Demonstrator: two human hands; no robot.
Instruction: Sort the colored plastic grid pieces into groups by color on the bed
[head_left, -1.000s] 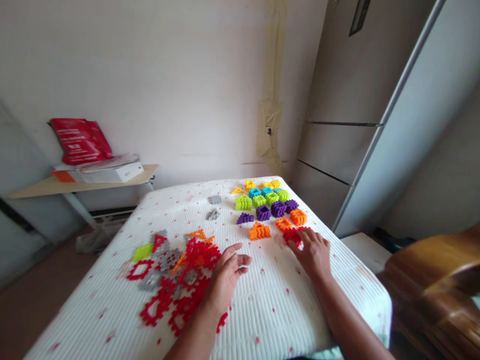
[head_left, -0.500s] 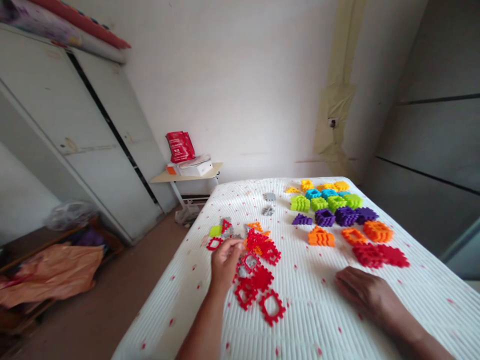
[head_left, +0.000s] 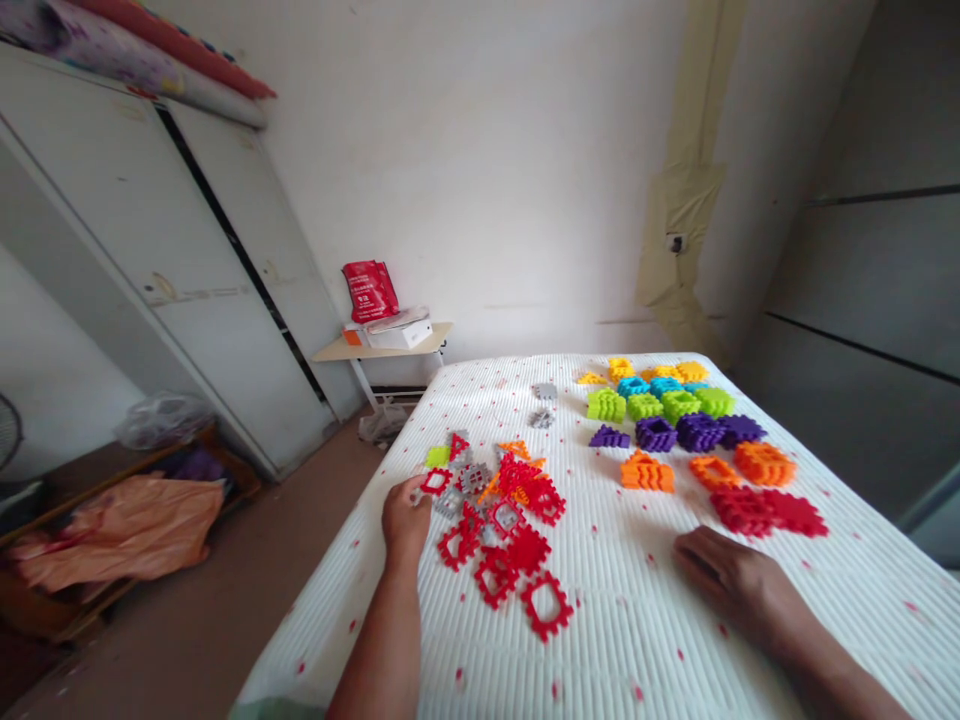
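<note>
While the left hand point(head_left: 406, 517) is resting at a red frame point(head_left: 448, 481), lower left of centre, grip unclear, the right hand point(head_left: 729, 578) is lying curled, lower right; the frame is looking light, stiff, best pinched by its rim.

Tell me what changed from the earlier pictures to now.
The right hand has left the red stack and drawn back toward the person. The left hand has moved left across the loose pieces to a red frame; its grip is unclear. The purple stacks and orange stacks stayed put.
</note>
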